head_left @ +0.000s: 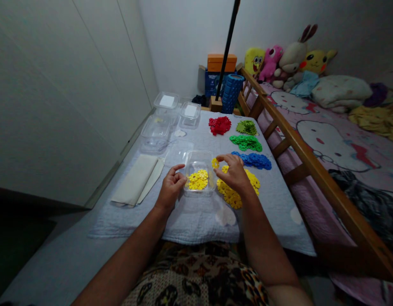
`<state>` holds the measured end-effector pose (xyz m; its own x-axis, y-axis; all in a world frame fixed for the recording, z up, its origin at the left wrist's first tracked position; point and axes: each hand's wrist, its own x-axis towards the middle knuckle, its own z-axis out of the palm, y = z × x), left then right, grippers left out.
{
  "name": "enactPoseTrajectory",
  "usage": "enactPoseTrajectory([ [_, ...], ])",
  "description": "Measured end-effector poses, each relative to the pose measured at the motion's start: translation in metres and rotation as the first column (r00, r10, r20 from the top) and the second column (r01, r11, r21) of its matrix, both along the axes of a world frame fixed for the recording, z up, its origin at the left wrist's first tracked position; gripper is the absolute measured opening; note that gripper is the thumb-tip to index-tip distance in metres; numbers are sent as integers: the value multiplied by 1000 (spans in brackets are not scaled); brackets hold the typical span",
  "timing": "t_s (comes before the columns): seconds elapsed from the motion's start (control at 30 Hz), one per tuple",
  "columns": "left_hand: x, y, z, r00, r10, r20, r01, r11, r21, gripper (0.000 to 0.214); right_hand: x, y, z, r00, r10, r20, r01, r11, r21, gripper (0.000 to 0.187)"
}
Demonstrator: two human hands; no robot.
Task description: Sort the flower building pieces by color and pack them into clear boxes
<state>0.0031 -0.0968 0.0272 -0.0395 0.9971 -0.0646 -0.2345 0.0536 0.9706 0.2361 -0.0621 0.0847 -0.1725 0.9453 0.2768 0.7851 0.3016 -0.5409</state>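
The right hand (232, 171) pinches a yellow flower-shaped piece (215, 163) beside the right wall of a clear box (198, 158) partly filled with yellow pieces (198, 180). The left hand (171, 187) curls at the box's left side; whether it grips, I cannot tell. A yellow pile (232, 197) lies on the surface (193, 221) under the right hand.

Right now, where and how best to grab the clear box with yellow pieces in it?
I'd take the clear box by its left and right rim edges, reaching from the near side. It stands upright and open-topped, with loose yellow pieces inside, so opposed holds should keep it level. The yellow heap lies close on the right, so mind that side.
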Motion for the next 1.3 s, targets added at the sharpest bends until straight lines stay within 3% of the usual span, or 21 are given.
enactPoseTrajectory([
  [0.23, 2, -1, 3, 999, -2, 37, 2, 1000, -4, 53, -39, -8, 1, 943, 109, 315, -72, 989, -127, 29],
  [0.47, 1, -1, 0, 1000, -3, 27, 3, 1000, 1, 53, -44, -6, -4, 910, 120, 397, -48, 981, -188, 29],
  [0.67, 0, 0, 0, 1000, -3, 9, 3, 1000, -5, 54, -20, 2, -6, 975, 22, 223, -8, 998, -66, 28],
  [0.77, 0, 1, -1, 1000, 6, -15, -6, 1000, 2, 53, 3, 8, -8, 974, -144, 177, 150, 988, -21, 24],
  [0.9, -1, 2, -2, 999, 3, -34, -3, 1000, 4, 53, 29, 9, -16, 917, -302, 262, 333, 939, -84, 25],
  [1.13, 0, 1, 0, 999, 7, -35, -7, 1000, -3, 53, 46, -3, -28, 837, -287, 466, 399, 903, -161, 23],
  [1.3, 0, 0, 1, 999, 9, -37, -9, 1000, -4, 53, 46, -3, -34, 857, -285, 429, 386, 907, -170, 19],
])
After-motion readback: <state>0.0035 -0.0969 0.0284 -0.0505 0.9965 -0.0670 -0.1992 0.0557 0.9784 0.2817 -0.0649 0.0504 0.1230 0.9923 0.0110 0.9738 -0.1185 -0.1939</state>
